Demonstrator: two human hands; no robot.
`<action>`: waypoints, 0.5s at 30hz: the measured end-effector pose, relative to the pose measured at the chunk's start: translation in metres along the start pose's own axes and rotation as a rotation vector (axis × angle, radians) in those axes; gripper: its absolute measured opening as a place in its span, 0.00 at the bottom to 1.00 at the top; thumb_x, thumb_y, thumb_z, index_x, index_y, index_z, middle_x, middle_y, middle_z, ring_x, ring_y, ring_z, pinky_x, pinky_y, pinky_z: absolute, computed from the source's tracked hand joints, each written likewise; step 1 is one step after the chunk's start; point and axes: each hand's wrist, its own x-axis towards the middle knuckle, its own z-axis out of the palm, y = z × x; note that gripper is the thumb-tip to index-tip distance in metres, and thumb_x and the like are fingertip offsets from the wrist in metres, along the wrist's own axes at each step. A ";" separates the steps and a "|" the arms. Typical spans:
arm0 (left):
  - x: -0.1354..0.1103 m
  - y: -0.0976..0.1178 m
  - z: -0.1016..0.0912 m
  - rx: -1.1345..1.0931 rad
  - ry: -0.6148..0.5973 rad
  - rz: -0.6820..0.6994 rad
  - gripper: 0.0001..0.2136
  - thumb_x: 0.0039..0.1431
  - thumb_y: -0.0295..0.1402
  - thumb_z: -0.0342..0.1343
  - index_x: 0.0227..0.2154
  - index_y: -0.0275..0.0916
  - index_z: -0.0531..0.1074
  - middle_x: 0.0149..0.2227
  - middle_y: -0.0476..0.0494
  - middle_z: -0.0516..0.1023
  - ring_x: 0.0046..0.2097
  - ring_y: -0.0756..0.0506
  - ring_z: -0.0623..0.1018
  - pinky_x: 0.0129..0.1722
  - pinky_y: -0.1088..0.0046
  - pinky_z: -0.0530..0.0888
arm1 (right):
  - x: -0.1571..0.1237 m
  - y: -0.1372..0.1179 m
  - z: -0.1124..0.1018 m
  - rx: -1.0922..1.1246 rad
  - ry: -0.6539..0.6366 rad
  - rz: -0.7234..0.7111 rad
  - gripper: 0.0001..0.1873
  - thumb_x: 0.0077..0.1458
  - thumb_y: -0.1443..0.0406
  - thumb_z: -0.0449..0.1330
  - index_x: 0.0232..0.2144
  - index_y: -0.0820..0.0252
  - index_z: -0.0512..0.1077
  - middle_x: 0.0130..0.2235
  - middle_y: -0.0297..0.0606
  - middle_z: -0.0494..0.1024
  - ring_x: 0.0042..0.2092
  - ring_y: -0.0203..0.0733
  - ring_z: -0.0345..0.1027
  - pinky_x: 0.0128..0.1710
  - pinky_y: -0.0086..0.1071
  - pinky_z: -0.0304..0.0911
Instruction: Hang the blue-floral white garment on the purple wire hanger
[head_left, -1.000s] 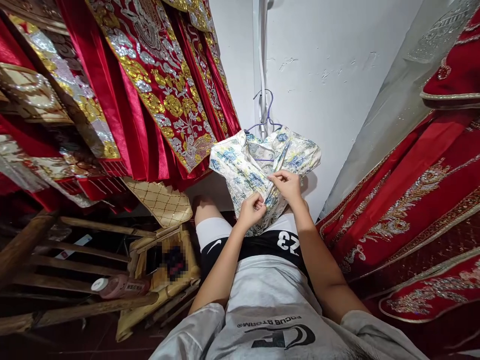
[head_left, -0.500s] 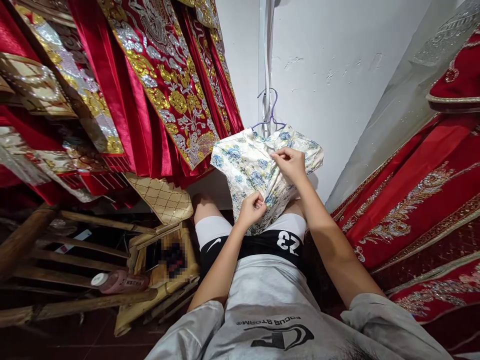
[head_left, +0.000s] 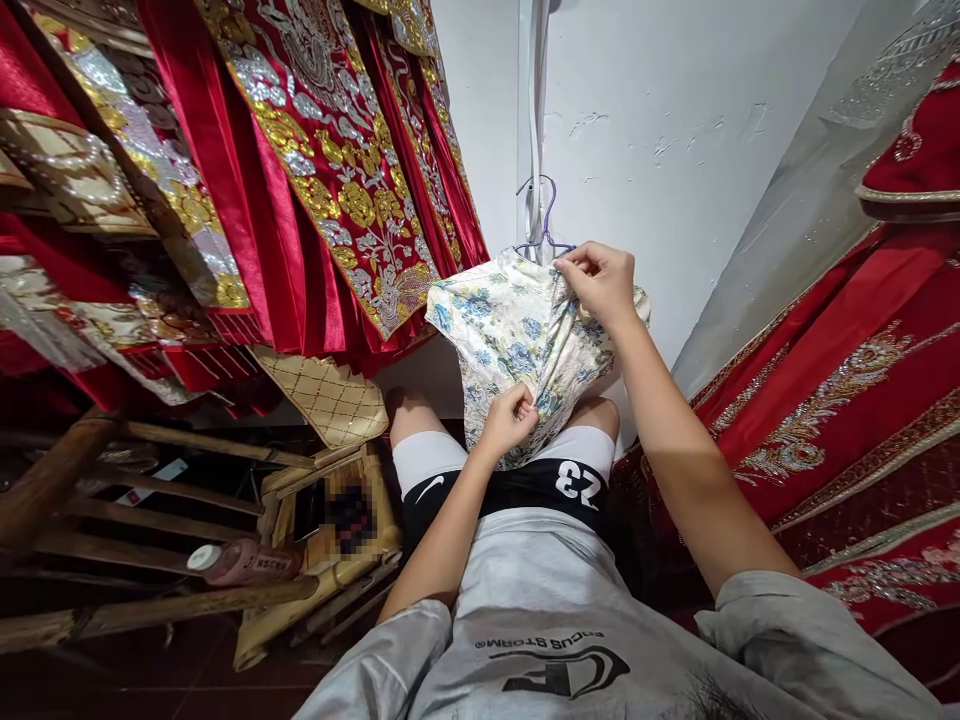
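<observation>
A white short-sleeved top [head_left: 487, 330] with blue and yellow flowers hangs on a purple wire hanger [head_left: 551, 215] in front of my knees. Low on its middle seam, my left hand [head_left: 510, 418] is closed in a pinch on the fabric. My right hand [head_left: 602, 283] pinches the top near the neckline, just under the hanger, with fingers pressed together. A slanting line in the cloth runs taut between the two hands. Whether a small zip pull sits in the right fingertips cannot be made out.
Red embroidered garments [head_left: 352, 200] hang on the left, and more red beaded garments [head_left: 817, 420] on the right. A bamboo chair [head_left: 225, 600] at the lower left bears a bottle [head_left: 244, 563] with a white cap. Behind the hanger is a white wall [head_left: 660, 90].
My right hand has moved up along the middle of the top, from mid-chest to near the neckline. My left hand stays almost in place, still pinching the cloth.
</observation>
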 end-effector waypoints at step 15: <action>0.165 0.107 -0.070 0.370 0.097 0.465 0.09 0.69 0.38 0.51 0.42 0.39 0.72 0.30 0.44 0.75 0.36 0.43 0.76 0.40 0.65 0.71 | -0.009 -0.011 -0.003 -0.098 -0.083 -0.196 0.14 0.65 0.54 0.56 0.37 0.57 0.73 0.24 0.32 0.68 0.28 0.38 0.65 0.31 0.34 0.62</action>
